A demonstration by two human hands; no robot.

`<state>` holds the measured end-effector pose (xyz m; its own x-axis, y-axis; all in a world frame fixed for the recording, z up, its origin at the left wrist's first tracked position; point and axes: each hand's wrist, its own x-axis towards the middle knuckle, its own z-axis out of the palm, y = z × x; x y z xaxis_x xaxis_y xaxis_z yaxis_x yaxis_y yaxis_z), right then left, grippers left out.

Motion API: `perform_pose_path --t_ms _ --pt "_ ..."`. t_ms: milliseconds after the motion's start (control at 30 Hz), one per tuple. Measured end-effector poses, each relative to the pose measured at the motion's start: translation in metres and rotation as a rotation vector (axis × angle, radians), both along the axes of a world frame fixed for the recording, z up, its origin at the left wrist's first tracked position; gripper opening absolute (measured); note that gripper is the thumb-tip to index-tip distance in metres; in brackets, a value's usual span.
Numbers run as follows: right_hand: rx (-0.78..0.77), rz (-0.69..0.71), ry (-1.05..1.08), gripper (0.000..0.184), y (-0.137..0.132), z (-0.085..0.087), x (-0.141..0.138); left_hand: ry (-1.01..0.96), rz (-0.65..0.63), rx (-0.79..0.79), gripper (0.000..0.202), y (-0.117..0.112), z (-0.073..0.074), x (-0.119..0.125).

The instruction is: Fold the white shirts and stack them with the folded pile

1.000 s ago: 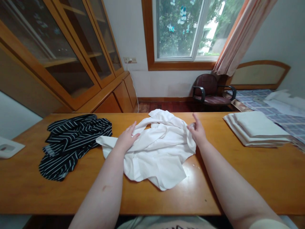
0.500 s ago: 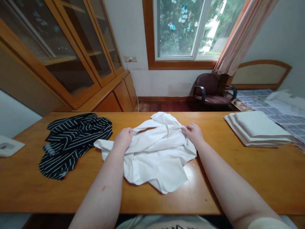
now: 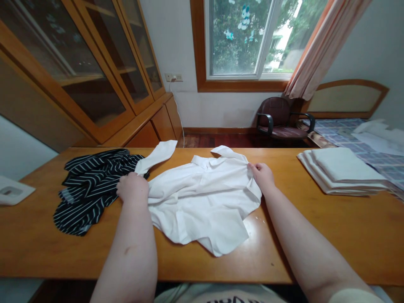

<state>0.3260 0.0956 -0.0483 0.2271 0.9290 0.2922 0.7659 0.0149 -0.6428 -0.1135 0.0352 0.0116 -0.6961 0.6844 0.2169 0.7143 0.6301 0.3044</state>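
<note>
A white shirt [image 3: 202, 198] lies spread across the middle of the wooden table, wrinkled, with its collar toward the far edge. My left hand [image 3: 133, 187] is closed on the shirt's left side, near the base of a sleeve that stretches away toward the far edge; its fingertips are mostly hidden behind the hand. At the shirt's right shoulder, my right hand [image 3: 261, 174] pinches the cloth between thumb and fingers. A black garment with white stripes [image 3: 94, 185] lies crumpled just beyond my left hand, partly under the white sleeve.
A stack of folded white cloths [image 3: 341, 170] sits at the table's right. A white plastic object [image 3: 14, 191] lies at the left edge. Beyond the wooden table [image 3: 315, 235] stand a glass-door cabinet [image 3: 94, 84], an armchair [image 3: 277, 118] and a bed [image 3: 341, 130].
My left hand has moved left, pulling the shirt's left side outward. The shirt is now spread wider and one sleeve swings out toward the far edge. My right hand has barely shifted.
</note>
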Motion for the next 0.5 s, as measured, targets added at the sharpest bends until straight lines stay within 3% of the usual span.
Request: perform_pose_path --t_ms 67,100,167,233,267,400,500 --pt "-0.017 0.017 -0.018 0.048 -0.001 0.001 -0.003 0.092 -0.066 0.089 0.040 0.003 -0.001 0.017" --pt "-0.026 0.020 -0.023 0.048 -0.001 0.001 -0.004 0.157 -0.179 0.165 0.041 0.004 -0.002 0.028" --pt "-0.050 0.029 -0.034 0.047 -0.002 0.001 -0.007 0.197 -0.546 0.197 0.041 0.006 -0.006 0.050" --pt "-0.067 0.044 -0.045 0.042 -0.003 0.002 -0.009 0.163 -0.911 0.059 0.044 0.007 -0.013 0.069" --pt "-0.066 0.050 -0.049 0.040 -0.003 0.002 -0.010 0.141 -1.006 -0.045 0.046 0.007 -0.019 0.075" --pt "-0.017 -0.010 0.029 0.038 -0.004 0.002 -0.008 0.033 -1.002 -0.414 0.065 0.012 -0.043 0.083" --pt "0.121 -0.170 0.152 0.031 -0.002 0.002 0.002 0.010 -0.957 -0.474 0.072 0.018 -0.053 0.077"
